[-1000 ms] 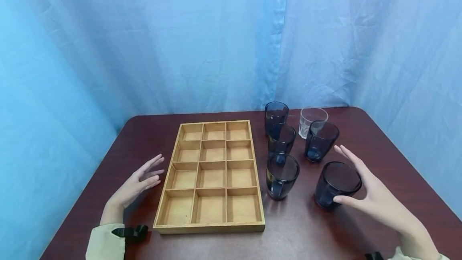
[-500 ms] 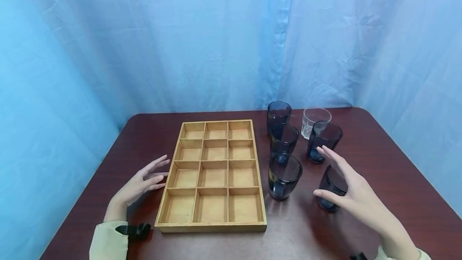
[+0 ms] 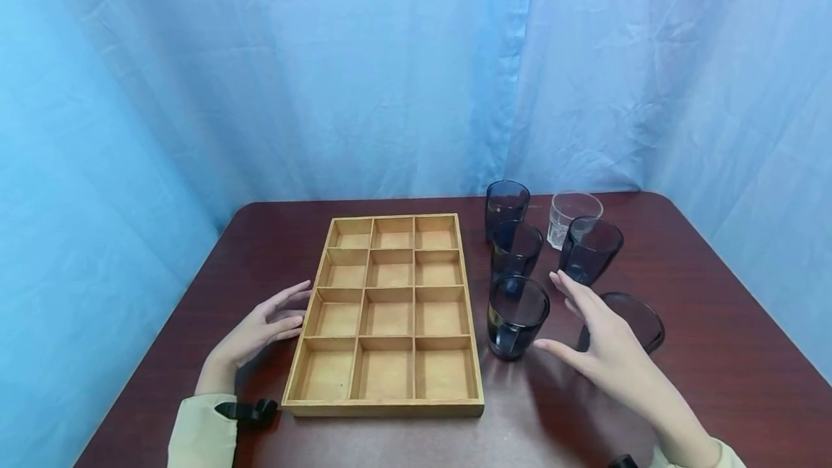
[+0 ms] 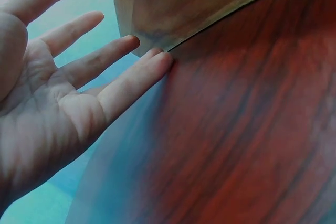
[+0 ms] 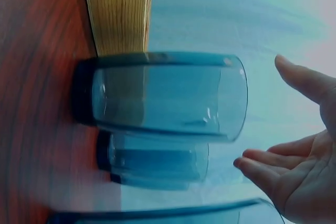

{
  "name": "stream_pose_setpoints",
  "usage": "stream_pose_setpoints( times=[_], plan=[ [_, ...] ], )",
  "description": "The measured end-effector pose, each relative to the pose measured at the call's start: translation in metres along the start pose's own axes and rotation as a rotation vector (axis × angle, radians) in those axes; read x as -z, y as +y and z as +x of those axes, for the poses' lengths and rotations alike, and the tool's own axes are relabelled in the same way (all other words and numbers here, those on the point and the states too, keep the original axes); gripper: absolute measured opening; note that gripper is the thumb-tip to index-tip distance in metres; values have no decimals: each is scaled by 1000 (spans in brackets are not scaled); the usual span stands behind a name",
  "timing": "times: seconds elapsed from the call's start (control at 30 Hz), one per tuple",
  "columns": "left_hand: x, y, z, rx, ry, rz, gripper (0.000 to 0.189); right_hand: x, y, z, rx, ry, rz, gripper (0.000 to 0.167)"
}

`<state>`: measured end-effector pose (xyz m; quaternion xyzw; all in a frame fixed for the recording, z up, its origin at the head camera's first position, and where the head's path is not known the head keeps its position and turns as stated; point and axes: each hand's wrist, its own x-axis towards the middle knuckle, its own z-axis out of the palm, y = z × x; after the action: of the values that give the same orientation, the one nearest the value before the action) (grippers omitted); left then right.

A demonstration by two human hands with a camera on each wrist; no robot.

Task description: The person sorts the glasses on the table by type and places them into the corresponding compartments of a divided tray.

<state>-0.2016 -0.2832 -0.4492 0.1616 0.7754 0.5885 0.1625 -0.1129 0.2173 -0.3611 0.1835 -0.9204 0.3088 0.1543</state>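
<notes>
My right hand point(image 3: 611, 349) has its thumb and fingers spread apart and holds nothing. It hovers just right of the nearest dark blue drinking glass point(image 3: 518, 323), which stands upright; in the right wrist view the same glass point(image 5: 173, 95) lies beyond the fingertips with a gap between. Partly hidden behind this hand stands another dark glass point(image 3: 635, 316). On the other side, my left hand point(image 3: 250, 338), fingers loosely extended, is at the left wall of a wooden compartment tray point(image 3: 386, 410). Its fingertips come close to the tray corner point(image 4: 157, 30); whether they touch cannot be told.
Behind the nearest glass, two dark glasses point(image 3: 515, 248) point(image 3: 507, 208) continue the row. Right of them stand another dark glass point(image 3: 590, 251) and a clear tumbler point(image 3: 559, 230). Blue curtains point(image 3: 364, 78) enclose the brown table point(image 3: 260, 237).
My right hand has moved left, from around the right-hand glass to near the closest glass of the row. My left hand has edged slightly toward the tray. The glasses stay where they were.
</notes>
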Motion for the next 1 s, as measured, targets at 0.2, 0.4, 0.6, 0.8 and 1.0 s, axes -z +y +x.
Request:
stream_pose_setpoints(
  times=[0.2,0.4,0.6,0.8,1.0],
  plan=[
    [0,-1,0,-3,9,-13,68,-12,-4,2,-91,-26,-13,92],
    [0,-4,1,-9,14,-10,67,-24,-4,4,-163,-7,87,91],
    [0,-5,0,7,15,-21,68,-32,-1,5,-242,6,193,86],
    [0,-6,0,16,15,-27,69,-37,1,5,-333,-23,293,88],
    [-1,-6,1,27,9,-28,70,-42,4,7,-397,-18,390,82]
  ],
)
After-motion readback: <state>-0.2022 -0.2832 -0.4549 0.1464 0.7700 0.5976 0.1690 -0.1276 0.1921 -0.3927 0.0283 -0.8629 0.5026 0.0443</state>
